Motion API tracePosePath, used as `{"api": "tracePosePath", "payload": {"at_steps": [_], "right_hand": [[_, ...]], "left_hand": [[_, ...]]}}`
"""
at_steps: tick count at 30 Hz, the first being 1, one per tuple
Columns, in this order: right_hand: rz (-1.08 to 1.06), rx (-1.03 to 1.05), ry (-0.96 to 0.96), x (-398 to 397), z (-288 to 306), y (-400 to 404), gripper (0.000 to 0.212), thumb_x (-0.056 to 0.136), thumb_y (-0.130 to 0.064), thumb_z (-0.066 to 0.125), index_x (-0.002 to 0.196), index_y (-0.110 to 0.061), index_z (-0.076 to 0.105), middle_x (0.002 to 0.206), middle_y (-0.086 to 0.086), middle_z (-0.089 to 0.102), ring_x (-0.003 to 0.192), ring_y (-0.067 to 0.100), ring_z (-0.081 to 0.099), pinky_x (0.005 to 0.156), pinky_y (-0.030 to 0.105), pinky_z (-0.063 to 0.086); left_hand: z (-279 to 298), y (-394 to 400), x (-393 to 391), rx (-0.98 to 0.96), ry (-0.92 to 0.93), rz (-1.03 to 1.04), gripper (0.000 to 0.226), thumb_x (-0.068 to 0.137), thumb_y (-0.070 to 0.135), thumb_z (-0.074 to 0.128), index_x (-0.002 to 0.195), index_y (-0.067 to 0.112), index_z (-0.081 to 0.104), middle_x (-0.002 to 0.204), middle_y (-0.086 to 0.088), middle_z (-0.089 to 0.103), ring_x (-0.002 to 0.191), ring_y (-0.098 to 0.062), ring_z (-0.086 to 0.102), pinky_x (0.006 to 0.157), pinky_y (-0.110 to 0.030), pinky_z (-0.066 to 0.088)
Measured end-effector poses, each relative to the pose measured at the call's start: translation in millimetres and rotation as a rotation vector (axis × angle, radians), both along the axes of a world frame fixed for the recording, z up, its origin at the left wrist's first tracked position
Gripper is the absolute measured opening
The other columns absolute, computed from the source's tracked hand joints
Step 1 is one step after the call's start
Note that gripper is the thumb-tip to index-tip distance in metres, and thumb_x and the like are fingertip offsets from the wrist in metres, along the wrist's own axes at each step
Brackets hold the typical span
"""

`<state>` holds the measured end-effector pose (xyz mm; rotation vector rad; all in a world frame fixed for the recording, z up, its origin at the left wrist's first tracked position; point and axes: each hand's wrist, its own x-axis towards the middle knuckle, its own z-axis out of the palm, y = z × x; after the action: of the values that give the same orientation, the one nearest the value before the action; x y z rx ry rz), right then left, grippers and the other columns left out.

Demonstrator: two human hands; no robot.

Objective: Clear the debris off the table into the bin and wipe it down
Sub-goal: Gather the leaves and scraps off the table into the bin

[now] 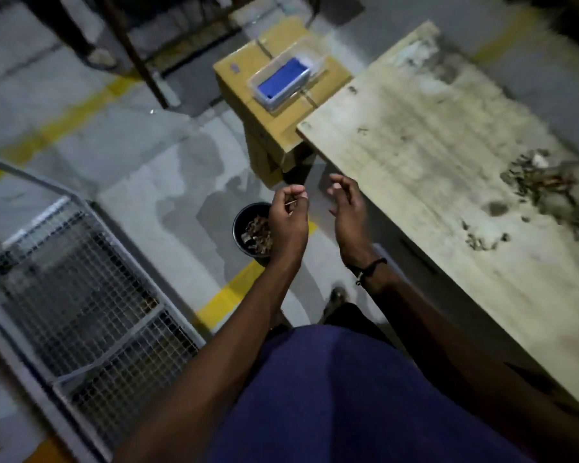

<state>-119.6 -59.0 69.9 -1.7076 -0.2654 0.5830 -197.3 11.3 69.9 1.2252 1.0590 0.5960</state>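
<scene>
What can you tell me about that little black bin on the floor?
The bin is a small, round, dark container that looks like plastic. It stands upright on the grey floor beside a yellow line, near the table's edge. Brownish debris lies inside. The left hand hovers over it, hiding part of its rim; nothing visibly touches it.

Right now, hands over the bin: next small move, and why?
Probably open the left hand to drop the thin debris it pinches into the black bin just below it. The right hand looks empty and open, and a debris pile remains on the table, so return there afterwards.
</scene>
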Motion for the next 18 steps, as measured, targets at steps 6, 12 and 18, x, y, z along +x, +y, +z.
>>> {"api": "tracePosePath", "payload": {"at_steps": [6,12,18], "right_hand": [[-0.271,0.033,-0.055,35,23,-91,0.024,0.111,-0.038,0.050,0.128,-0.032,0.066,0.138,-0.012,0.063,0.129,0.013,0.060,0.105,0.049,0.051],[-0.521,0.043,-0.110,87,40,-193,0.021,0.111,-0.028,0.052,0.122,-0.036,0.067,0.128,-0.024,0.065,0.123,0.006,0.062,0.105,0.043,0.050],[-0.701,0.022,-0.189,124,36,-297,0.025,0.112,-0.020,0.051,0.133,-0.021,0.064,0.129,-0.014,0.065,0.104,-0.015,0.059,0.085,0.009,0.045]], "left_hand": [[29,-53,51,0.019,-0.043,-0.182,0.009,0.098,0.026,0.063,0.100,0.034,0.067,0.109,-0.001,0.072,0.099,-0.023,0.065,0.087,-0.047,0.054],[41,-131,118,0.009,-0.103,-0.311,0.018,0.099,0.008,0.059,0.104,0.024,0.066,0.103,0.000,0.069,0.087,-0.009,0.064,0.077,-0.035,0.052],[37,-212,182,0.087,-0.113,-0.405,0.016,0.098,0.011,0.062,0.103,0.025,0.067,0.107,0.002,0.071,0.103,-0.016,0.067,0.089,-0.041,0.055]]}}
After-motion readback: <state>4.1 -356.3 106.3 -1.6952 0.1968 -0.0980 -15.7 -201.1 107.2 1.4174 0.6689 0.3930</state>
